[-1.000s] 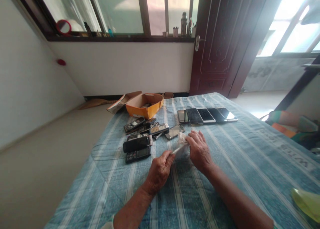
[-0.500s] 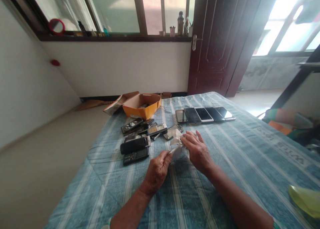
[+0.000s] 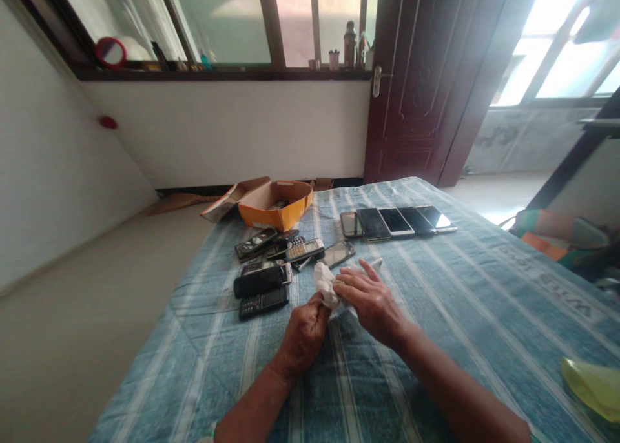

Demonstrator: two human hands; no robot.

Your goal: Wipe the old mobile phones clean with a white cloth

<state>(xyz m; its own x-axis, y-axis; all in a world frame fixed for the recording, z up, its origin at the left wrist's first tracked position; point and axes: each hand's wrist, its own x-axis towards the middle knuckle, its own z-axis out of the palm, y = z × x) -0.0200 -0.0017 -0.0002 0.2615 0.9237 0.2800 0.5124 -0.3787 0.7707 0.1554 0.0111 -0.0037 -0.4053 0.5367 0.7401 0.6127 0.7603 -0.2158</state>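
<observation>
My left hand (image 3: 306, 332) is closed on the near end of a pale, flat phone (image 3: 376, 264), mostly hidden by the tissue and my fingers; only its far end shows beyond my right fingertips. Over it lies a crumpled white tissue (image 3: 323, 283), pressed down by the fingers of my right hand (image 3: 369, 299). Just beyond my hands a grey phone (image 3: 338, 254) lies flat on the cloth. To the left is a loose pile of old phones, with a keypad phone (image 3: 264, 302), a black phone (image 3: 258, 281) and a silver keypad phone (image 3: 304, 250) among them.
An orange box (image 3: 265, 217) with its lid open stands behind the pile. Several touchscreen phones (image 3: 396, 222) lie in a row at the back right. A blue striped cloth (image 3: 203, 372) covers the surface. Something yellow-green (image 3: 591, 386) lies at the right edge.
My right hand has slid slightly left and nearer along the phone, and the tissue has moved left with it. More of the grey phone behind now shows. My left hand has barely moved.
</observation>
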